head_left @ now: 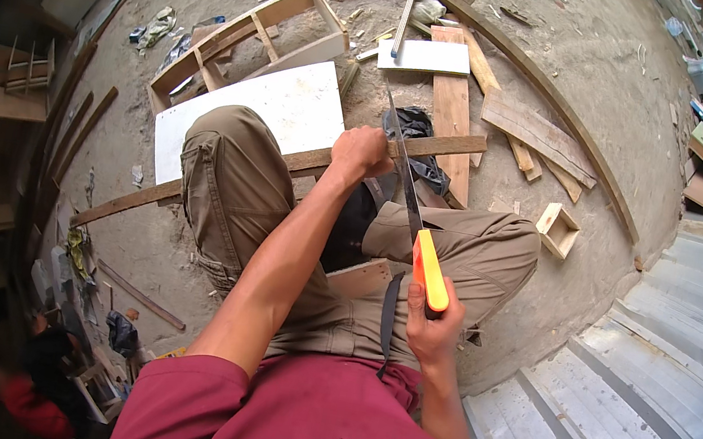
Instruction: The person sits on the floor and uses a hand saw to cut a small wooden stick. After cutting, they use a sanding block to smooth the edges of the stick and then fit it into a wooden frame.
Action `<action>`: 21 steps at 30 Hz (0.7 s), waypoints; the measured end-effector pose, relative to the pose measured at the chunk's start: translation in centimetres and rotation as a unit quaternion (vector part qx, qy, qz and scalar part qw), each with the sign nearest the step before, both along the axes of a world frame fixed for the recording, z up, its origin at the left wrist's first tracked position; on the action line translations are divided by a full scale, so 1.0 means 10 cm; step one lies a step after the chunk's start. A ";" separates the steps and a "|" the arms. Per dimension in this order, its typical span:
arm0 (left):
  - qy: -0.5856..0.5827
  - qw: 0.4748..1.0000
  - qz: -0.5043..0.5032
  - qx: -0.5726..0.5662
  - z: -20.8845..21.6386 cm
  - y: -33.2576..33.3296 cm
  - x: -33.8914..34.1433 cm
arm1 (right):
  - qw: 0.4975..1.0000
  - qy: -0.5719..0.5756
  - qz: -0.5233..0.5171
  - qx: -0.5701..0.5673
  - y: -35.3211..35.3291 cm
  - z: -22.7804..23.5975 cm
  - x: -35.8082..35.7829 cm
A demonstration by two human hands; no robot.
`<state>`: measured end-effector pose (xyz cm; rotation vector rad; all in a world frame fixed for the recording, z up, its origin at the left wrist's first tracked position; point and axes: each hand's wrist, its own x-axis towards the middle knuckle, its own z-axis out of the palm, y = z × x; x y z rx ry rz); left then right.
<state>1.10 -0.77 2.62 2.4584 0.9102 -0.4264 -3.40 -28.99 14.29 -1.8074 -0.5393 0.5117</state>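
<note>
My left hand (361,154) is closed round a long wooden strip (449,145) that lies slantwise across in front of me, over my bent legs. In my right hand (434,325) is the orange and yellow handle of a handsaw (426,262). The saw's blade points away from me and crosses the strip just right of my left hand. Whether its teeth are in the wood, I cannot tell. Black plastic (434,174) lies crumpled beneath the strip near the blade. A short wood piece (361,277) with small holes rests between my legs.
Ahead on the dirt floor are a wooden frame (261,35), a white panel (245,113), a white board (424,57) and several planks (538,137). A small open wooden box (557,229) stands to the right. Corrugated metal sheets (619,378) cover the lower right. Someone in red and black (47,374) is at lower left.
</note>
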 end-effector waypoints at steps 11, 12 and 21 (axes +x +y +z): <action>-0.021 1.000 0.007 0.000 0.04 0.00 0.00 | 0.997 -0.032 0.023 -0.069 -0.28 0.21 -0.17; -0.028 1.000 0.008 0.006 0.01 0.00 -0.01 | 0.997 -0.026 0.021 -0.069 -0.28 0.24 -0.18; -0.011 1.000 -0.015 0.006 -0.01 0.04 -0.02 | 0.996 -0.022 0.012 -0.084 0.28 0.21 0.05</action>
